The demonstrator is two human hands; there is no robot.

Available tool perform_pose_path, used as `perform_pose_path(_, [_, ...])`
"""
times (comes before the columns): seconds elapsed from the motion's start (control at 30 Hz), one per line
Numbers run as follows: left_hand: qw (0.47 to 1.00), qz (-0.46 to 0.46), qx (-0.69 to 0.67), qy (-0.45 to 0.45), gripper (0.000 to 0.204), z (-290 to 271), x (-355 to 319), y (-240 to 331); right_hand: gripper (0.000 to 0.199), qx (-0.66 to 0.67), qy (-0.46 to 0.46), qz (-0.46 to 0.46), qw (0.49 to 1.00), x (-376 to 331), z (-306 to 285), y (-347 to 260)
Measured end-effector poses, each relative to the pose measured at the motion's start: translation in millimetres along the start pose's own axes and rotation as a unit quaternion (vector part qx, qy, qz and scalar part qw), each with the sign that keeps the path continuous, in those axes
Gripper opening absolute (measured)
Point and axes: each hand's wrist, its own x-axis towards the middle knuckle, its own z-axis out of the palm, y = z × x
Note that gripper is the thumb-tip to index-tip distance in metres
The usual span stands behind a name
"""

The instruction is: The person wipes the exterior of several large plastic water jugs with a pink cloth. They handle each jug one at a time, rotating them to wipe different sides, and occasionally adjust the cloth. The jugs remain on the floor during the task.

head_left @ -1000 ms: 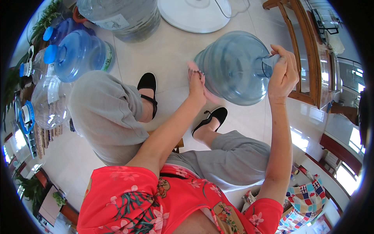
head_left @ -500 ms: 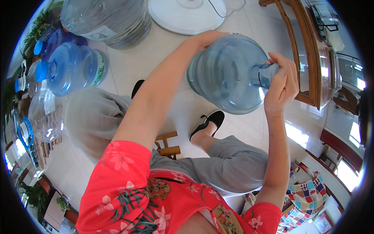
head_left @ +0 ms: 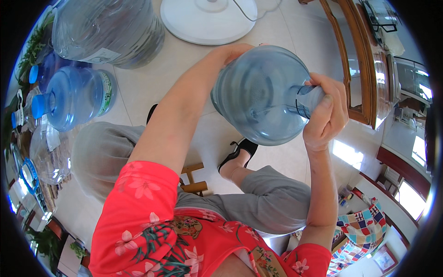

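The right hand [head_left: 326, 111] is wrapped around the neck of a pale blue water jug [head_left: 260, 94], thumb on the near side and fingers curled over the far one. The left hand [head_left: 236, 51] lies against the jug's far side, toward its base; its fingers are mostly hidden, so I cannot tell whether they are spread.

Tile floor [head_left: 284, 34] shows between the jug and the rim of a round white base [head_left: 207, 30] beyond it. To the right, the edge of a wooden frame [head_left: 368, 92] stands near the right hand — the tighter side. A large clear jug [head_left: 108, 30] is well off to the left.

The water jug is tipped over in front of the person (above one black shoe [head_left: 249, 146] in view) — its long axis running roughly left to right, neck pointing right, base left.
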Motion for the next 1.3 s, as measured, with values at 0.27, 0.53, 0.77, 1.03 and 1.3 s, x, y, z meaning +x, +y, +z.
perform_pose_path(0.27, [0.998, 0.011, -0.050, 0.026, 0.049, 22.9, -39.7, 3.4, 0.018, -0.002, -0.019, -0.004, 1.000, 4.8, -3.7, -2.3])
perform_pose_path(0.53, [0.976, 0.010, -0.125, 0.177, 0.045, 12.0, -40.1, -62.9, 0.010, 0.081, -0.112, 0.003, 0.990, 9.2, -23.9, 2.5])
perform_pose_path(0.77, [0.874, 0.252, -0.322, 0.264, 0.043, 83.7, -75.0, -96.5, 0.017, -0.001, -0.078, 0.096, 0.992, 3.4, -26.1, -14.8])
perform_pose_path(1.03, [0.796, 0.227, -0.395, 0.399, 0.022, 147.8, -87.0, -122.2, 0.045, -0.086, 0.019, 0.234, 0.968, -13.7, -7.5, -43.4])
perform_pose_path(1.3, [0.854, 0.278, -0.288, 0.333, 0.028, 115.6, -107.1, -80.3, 0.037, -0.050, -0.056, 0.163, 0.984, -10.1, -22.5, -24.5])
